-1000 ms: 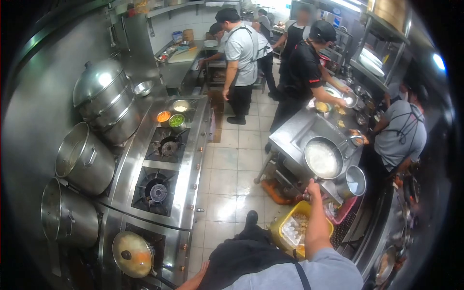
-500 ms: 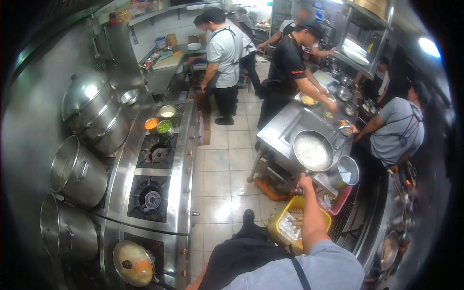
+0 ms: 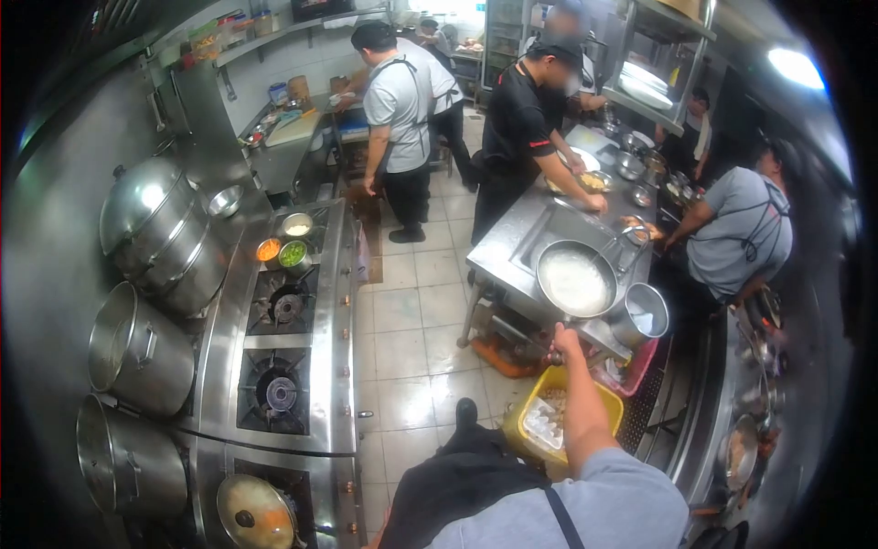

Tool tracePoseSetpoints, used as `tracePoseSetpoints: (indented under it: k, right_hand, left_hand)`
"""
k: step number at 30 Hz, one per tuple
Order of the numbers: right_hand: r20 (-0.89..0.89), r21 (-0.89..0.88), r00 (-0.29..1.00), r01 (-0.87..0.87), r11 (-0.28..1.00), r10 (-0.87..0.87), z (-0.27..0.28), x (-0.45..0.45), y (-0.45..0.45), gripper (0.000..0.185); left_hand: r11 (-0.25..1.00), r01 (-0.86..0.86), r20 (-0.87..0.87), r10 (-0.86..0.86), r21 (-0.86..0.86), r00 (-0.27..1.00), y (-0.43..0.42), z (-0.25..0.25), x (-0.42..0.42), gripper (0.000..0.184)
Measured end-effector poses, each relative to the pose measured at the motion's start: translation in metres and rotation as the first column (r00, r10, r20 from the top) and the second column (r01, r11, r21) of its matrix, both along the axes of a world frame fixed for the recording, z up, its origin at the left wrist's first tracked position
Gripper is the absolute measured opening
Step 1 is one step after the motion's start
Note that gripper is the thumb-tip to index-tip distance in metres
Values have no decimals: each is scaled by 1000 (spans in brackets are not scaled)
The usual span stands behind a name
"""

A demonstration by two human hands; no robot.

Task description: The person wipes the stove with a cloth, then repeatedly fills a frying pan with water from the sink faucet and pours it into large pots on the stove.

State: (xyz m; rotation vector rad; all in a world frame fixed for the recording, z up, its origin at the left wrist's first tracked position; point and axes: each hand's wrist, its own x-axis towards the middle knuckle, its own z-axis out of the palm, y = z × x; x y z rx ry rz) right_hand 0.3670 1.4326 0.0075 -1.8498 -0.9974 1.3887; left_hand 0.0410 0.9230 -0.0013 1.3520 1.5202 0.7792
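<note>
My right hand point(image 3: 566, 342) is closed around the handle of a wide pan point(image 3: 576, 280) with white, milky content. The pan is level at the near end of the steel worktable point(image 3: 503, 245). Just right of the pan stands a tall metal pot point(image 3: 644, 314) with something pale inside. Only a sliver of my left hand point(image 3: 376, 538) shows at the bottom edge, beside my dark apron; its fingers are hidden.
A stove point(image 3: 325, 366) with burners and small pots runs along the left, near large stockpots point(image 3: 142, 343) and a lidded pan point(image 3: 256, 514). A yellow bin point(image 3: 604, 412) stands below my right arm. Several people work ahead and at right.
The whole view has shifted, so the stove and worktable sit farther left. My right hand keeps its hold on the pan handle. My left hand has mostly left the view.
</note>
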Motion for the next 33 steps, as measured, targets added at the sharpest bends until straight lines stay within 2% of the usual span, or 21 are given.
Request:
tracePoseSetpoints:
  k: [14,22,26,28,33]
  right_hand:
    - [50,-18,998,32,999,-31,6,-8,-3,47]
    - [40,-7,999,-8,1000,8,27,-12,-11,49]
    - [67,25,998,4,1000,-6,6,-10,-6,50]
    - [8,29,997,70,997,-70,15,-16,-13,50]
    - [-1,-12,998,70,997,-70,25,-20,-19,51]
  left_hand:
    - [1000,16,4,-16,-2,1000,0,6,-2,68]
    - [999,37,5,-37,-8,999,-2,11,-8,67]
    - [997,63,-6,-63,-49,998,13,11,-13,67]
    - [995,76,-5,-77,-64,997,18,11,-14,67]
    - [991,98,-8,-99,-87,995,22,15,-19,67]
